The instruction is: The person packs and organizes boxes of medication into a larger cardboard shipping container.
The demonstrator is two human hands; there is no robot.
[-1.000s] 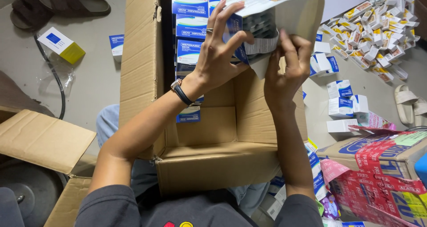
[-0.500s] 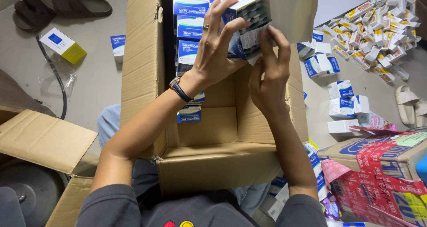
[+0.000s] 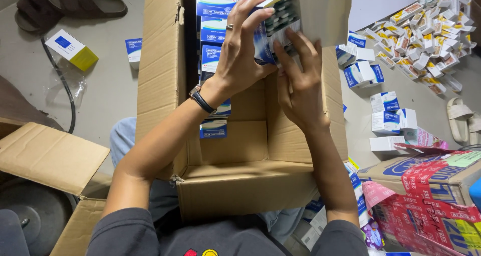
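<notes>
both hands (image 3: 270, 65) hold an open blister-pack box (image 3: 280, 23) above a cardboard carton (image 3: 165, 85).

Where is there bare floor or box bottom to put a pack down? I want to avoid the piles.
The near half of the cardboard box is bare, below the stacked blue packs. Grey floor is free between the box's left wall and the yellow-ended carton. The right side is crowded with loose cartons and blue-white boxes.
</notes>
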